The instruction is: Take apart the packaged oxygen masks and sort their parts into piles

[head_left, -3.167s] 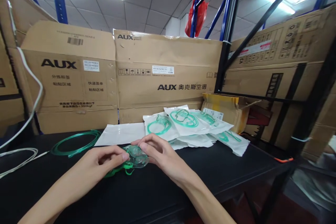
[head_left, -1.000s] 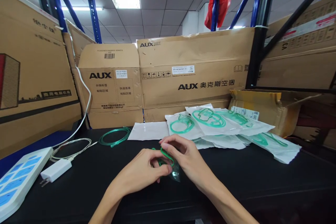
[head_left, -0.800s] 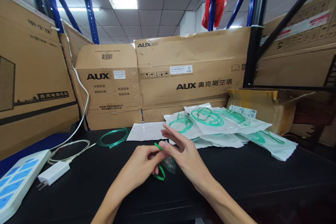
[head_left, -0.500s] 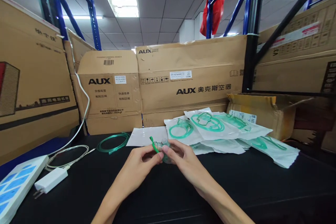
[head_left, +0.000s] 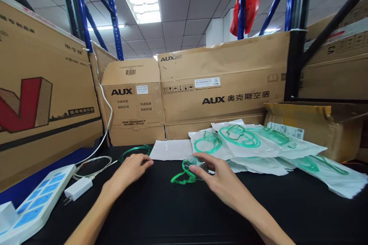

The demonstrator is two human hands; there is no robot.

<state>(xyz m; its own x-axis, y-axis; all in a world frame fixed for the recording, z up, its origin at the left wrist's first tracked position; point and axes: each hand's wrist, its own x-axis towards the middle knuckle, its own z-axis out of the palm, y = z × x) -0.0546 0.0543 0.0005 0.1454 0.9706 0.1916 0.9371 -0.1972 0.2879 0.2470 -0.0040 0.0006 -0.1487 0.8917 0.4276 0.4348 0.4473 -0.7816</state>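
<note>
My right hand (head_left: 214, 170) is closed on a clear plastic oxygen mask (head_left: 192, 159), thumb and fingers pinching its side. A green elastic strap (head_left: 184, 179) hangs in a loop from the mask over the black tabletop. My fingers cover much of the mask. Off to the left, my left hand (head_left: 132, 170) holds nothing that I can see, its fingers stretched out and slightly bent. It is just in front of a coil of green tubing (head_left: 126, 154) and partly hides it; whether they touch I cannot tell.
White packets (head_left: 241, 139) with green tubing inside lie piled at the right, beside a white sheet (head_left: 171, 149). Farther left are a power strip (head_left: 43, 195), a white charger (head_left: 78, 188) and its cable. Cardboard boxes (head_left: 218, 72) line the back; an opened carton (head_left: 299, 116) stands right.
My left hand has let go of the mask's strap and moved left to the green coil. The strap now hangs loose from the mask in my right hand. The view has turned slightly left.
</note>
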